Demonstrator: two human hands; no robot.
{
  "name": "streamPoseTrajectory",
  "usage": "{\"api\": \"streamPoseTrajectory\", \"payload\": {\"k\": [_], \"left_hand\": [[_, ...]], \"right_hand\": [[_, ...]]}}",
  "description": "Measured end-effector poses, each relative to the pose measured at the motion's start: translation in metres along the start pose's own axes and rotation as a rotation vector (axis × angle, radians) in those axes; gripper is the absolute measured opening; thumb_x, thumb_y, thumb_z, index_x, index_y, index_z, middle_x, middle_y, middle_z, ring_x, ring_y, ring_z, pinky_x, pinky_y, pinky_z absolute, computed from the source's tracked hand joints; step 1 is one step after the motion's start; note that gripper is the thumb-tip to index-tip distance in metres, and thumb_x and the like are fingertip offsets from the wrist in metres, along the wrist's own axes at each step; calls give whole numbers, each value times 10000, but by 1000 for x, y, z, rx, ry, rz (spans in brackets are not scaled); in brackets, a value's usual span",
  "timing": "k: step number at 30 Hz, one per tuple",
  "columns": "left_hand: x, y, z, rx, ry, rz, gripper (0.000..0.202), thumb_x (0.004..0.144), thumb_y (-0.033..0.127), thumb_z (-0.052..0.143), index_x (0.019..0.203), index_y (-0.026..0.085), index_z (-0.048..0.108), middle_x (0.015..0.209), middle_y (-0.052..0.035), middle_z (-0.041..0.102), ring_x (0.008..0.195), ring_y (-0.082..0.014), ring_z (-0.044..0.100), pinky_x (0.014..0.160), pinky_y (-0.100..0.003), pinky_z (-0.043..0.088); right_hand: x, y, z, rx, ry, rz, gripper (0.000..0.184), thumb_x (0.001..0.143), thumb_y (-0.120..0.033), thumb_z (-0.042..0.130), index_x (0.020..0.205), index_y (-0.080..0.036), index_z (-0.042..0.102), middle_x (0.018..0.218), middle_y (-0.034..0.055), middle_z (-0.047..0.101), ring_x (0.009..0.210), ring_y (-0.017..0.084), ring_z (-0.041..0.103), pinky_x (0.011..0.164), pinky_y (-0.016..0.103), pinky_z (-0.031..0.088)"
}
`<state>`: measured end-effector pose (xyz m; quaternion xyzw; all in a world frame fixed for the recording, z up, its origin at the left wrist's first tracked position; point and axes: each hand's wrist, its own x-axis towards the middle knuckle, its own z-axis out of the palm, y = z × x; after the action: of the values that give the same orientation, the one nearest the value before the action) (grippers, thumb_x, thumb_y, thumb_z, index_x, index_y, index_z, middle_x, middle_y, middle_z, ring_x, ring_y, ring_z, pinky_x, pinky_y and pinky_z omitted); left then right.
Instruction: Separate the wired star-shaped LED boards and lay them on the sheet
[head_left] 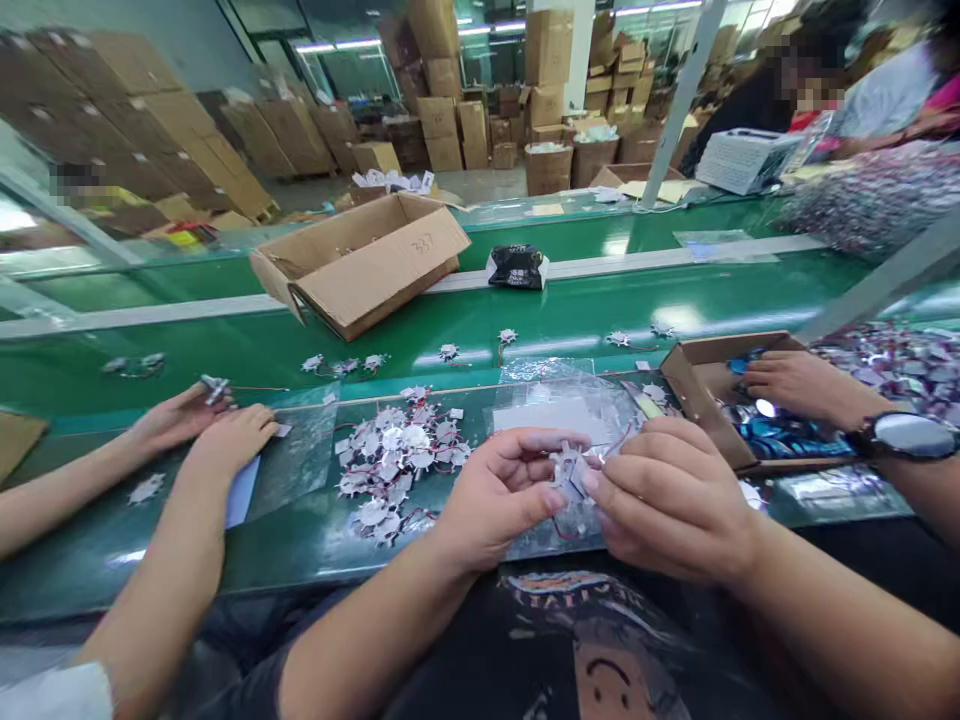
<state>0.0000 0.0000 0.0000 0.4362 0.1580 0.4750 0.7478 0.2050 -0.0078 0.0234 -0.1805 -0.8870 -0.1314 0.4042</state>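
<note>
My left hand and my right hand meet over the near edge of the green conveyor belt. Together they pinch a small white star-shaped part with thin red wires. Both hands are closed on it. Just left of my left hand lies a pile of several of the same star-shaped parts with red wires. A clear plastic bag lies flat under and behind my hands.
A co-worker's two hands work at the left, one holding a small part. Another person's hand with a wristwatch reaches into a small cardboard tray at the right. An open cardboard box and a black packet sit farther back.
</note>
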Motion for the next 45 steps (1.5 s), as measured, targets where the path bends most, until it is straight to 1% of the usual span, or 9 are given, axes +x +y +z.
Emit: {"api": "streamPoseTrajectory", "payload": {"k": [6,11,15,21,26,32,36,40,45], "left_hand": [[2,-3,-7,95,35,-35,384,715,182,844,1074,242,722,1128,-35,726,949,-126,694,808,-190,565],[10,-7,-8,205,37,109,411,737,291,830,1125,275,697,1155,-43,689,1052,-169,637,905,-275,536],[14,-9,-7,356,92,233,393,735,343,823,1105,285,703,1202,-52,599,1081,-189,576,901,-311,513],[9,-6,-9,448,54,246,578,749,395,803,1254,288,544,1121,-60,592,926,-153,585,837,-310,512],[5,3,-8,608,16,191,209,796,301,755,922,188,632,852,-26,637,797,-133,593,760,-276,491],[6,13,-1,574,36,108,97,805,245,716,824,175,652,782,-17,668,717,-120,598,690,-261,485],[6,17,2,735,64,119,41,784,183,670,769,170,633,743,-17,670,685,-125,596,663,-268,480],[6,23,6,940,113,220,48,745,127,627,754,172,614,707,-3,656,659,-128,599,650,-276,479],[6,32,6,1286,82,470,148,760,69,610,858,179,634,780,5,669,734,-120,602,707,-267,471]], "right_hand": [[-13,-6,5,183,-19,251,358,828,-204,628,1179,-135,611,957,70,560,820,202,524,710,403,428],[-9,-18,14,456,265,581,586,819,-239,648,1364,-264,433,1070,70,463,967,232,486,820,424,449],[-2,-23,24,514,85,715,574,862,-185,614,1395,-261,415,1168,81,503,978,201,516,877,396,464],[-5,-18,32,803,209,820,419,890,-208,621,1293,-310,562,1183,66,547,1027,198,557,863,356,499],[-7,-19,33,989,301,846,406,895,-239,646,1283,-339,584,1148,40,562,992,158,584,868,293,517],[-5,-24,28,857,307,819,431,850,-201,680,1257,-329,614,1138,37,571,1053,162,545,888,267,483],[-7,-27,30,1053,353,917,371,852,-246,704,1210,-330,650,1110,30,620,965,148,599,847,269,509],[-9,-27,34,1425,384,1042,311,861,-324,712,1168,-313,667,859,-4,687,805,118,639,783,242,526],[-8,-26,34,1599,376,1175,306,801,-396,761,1074,-268,711,763,-4,689,725,101,630,726,207,517]]}}
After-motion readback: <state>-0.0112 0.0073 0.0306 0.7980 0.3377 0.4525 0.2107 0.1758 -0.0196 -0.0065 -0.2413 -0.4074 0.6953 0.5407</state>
